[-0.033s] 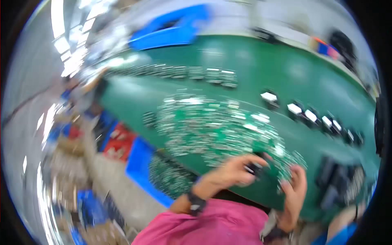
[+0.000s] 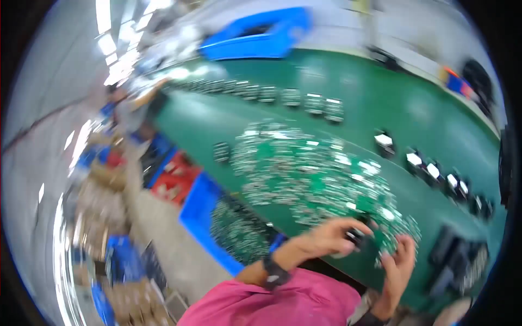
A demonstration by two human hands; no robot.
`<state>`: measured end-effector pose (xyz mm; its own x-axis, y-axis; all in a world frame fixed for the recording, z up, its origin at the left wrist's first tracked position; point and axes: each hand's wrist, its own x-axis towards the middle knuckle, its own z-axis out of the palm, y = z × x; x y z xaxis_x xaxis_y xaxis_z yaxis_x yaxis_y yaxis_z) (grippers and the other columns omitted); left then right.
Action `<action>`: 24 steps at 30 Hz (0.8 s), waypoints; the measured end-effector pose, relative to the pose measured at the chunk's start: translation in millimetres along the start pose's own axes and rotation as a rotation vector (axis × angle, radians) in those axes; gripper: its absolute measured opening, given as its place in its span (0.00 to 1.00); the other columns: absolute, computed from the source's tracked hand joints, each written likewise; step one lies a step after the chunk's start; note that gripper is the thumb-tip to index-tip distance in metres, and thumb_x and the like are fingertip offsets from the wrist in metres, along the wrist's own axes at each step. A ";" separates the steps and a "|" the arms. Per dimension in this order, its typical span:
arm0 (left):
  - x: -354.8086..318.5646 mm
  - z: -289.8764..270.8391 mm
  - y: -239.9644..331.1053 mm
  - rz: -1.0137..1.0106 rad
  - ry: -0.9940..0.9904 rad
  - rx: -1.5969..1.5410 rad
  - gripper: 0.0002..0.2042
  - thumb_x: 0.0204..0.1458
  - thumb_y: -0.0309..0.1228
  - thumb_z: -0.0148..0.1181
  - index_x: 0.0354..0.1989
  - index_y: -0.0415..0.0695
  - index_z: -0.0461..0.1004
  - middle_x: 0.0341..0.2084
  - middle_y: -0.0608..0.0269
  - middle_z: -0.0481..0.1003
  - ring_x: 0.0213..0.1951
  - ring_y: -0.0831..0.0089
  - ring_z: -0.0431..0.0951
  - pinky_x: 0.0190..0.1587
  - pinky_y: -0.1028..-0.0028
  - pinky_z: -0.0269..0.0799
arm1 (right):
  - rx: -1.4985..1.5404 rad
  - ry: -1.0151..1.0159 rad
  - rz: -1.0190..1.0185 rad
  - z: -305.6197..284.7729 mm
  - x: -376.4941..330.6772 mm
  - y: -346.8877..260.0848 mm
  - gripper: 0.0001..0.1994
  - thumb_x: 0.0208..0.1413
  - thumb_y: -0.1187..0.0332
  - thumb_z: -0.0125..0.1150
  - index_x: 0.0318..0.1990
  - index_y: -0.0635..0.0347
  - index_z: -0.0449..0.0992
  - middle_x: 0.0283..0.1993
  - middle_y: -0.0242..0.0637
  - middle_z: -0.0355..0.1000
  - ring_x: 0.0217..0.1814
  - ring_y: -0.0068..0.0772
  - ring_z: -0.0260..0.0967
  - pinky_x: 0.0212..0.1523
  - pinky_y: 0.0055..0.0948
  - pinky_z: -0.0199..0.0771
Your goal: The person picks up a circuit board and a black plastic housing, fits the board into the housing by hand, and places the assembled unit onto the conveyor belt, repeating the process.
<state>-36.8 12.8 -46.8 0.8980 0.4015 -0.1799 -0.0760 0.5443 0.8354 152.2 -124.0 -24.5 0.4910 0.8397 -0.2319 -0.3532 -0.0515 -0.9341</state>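
My left hand [image 2: 334, 238] is closed on a small black part [image 2: 355, 236] with a shiny face, pinched between thumb and fingers above the near edge of the green table. Blur hides what kind of part it is. Just to the right, my right hand [image 2: 399, 263] is at the near right end of a wide heap of green circuit boards [image 2: 304, 168]. Its thumb and fingers are bent but apart, with boards beside the fingertips. No board is plainly gripped there. A dark band circles my left wrist.
A row of stacked boards [image 2: 291, 97] runs along the far left. Several black units with bright tops [image 2: 414, 159] line the right side, near dark blocks [image 2: 451, 252]. A blue bin [image 2: 190, 209] of boards stands at the table's left edge; another blue bin [image 2: 250, 46] lies at the back.
The whole view has shifted, so the table and both hands appear further right. My left hand still holds the black part, and my right hand stays by the heap.
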 end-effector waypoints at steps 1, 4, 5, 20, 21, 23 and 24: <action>-4.4 9.6 -18.9 0.103 -0.023 -0.255 0.23 0.54 0.35 0.66 0.56 0.39 0.72 0.39 0.59 0.76 0.38 0.76 0.76 0.34 0.79 0.72 | 0.020 0.023 0.026 -3.8 -7.5 17.5 0.23 0.46 0.84 0.56 0.52 0.62 0.61 0.44 0.42 0.74 0.37 0.24 0.73 0.32 0.17 0.71; -35.9 10.4 -38.6 0.155 0.009 -0.280 0.20 0.59 0.33 0.61 0.57 0.37 0.72 0.35 0.57 0.76 0.33 0.77 0.76 0.26 0.81 0.69 | -0.050 -0.219 0.090 -1.2 0.7 36.5 0.23 0.47 0.81 0.61 0.51 0.59 0.61 0.45 0.39 0.74 0.42 0.24 0.73 0.42 0.20 0.73; -41.1 10.4 -48.0 0.159 0.094 -0.299 0.19 0.60 0.32 0.59 0.58 0.37 0.71 0.34 0.56 0.75 0.30 0.78 0.76 0.23 0.81 0.69 | -0.054 -0.253 0.089 5.6 3.3 33.3 0.23 0.47 0.81 0.61 0.51 0.59 0.61 0.45 0.39 0.74 0.42 0.24 0.73 0.42 0.20 0.73; -42.1 14.3 -1.6 0.274 0.486 0.161 0.09 0.48 0.16 0.64 0.38 0.35 0.82 0.59 0.56 0.63 0.39 0.77 0.75 0.29 0.81 0.73 | 0.196 -0.148 0.120 34.7 -3.9 7.9 0.17 0.55 0.81 0.56 0.53 0.70 0.65 0.37 0.46 0.75 0.27 0.31 0.75 0.27 0.28 0.81; -37.3 13.6 -6.0 0.293 0.457 0.162 0.08 0.48 0.17 0.65 0.36 0.36 0.83 0.60 0.56 0.63 0.38 0.79 0.74 0.28 0.82 0.71 | 0.200 -0.163 0.108 35.3 -6.8 5.2 0.17 0.55 0.80 0.57 0.52 0.69 0.64 0.35 0.45 0.76 0.26 0.31 0.76 0.27 0.27 0.81; -28.8 21.9 -8.8 0.244 0.466 0.215 0.07 0.48 0.18 0.65 0.36 0.39 0.83 0.60 0.56 0.62 0.37 0.80 0.73 0.33 0.80 0.70 | 0.190 -0.164 0.091 39.3 -10.1 2.1 0.16 0.57 0.80 0.57 0.51 0.67 0.64 0.34 0.44 0.76 0.26 0.30 0.76 0.27 0.26 0.80; -25.0 24.6 -10.3 0.280 0.495 0.367 0.08 0.48 0.18 0.65 0.36 0.40 0.83 0.60 0.56 0.63 0.39 0.79 0.73 0.38 0.78 0.70 | 0.189 -0.145 0.090 39.2 -9.4 1.9 0.16 0.57 0.80 0.57 0.51 0.67 0.64 0.34 0.44 0.76 0.26 0.30 0.76 0.27 0.26 0.80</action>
<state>-47.8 -20.9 -38.2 0.5551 0.8284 -0.0742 -0.0468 0.1202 0.9916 115.7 -110.9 -13.4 0.3361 0.9060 -0.2573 -0.5395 -0.0387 -0.8411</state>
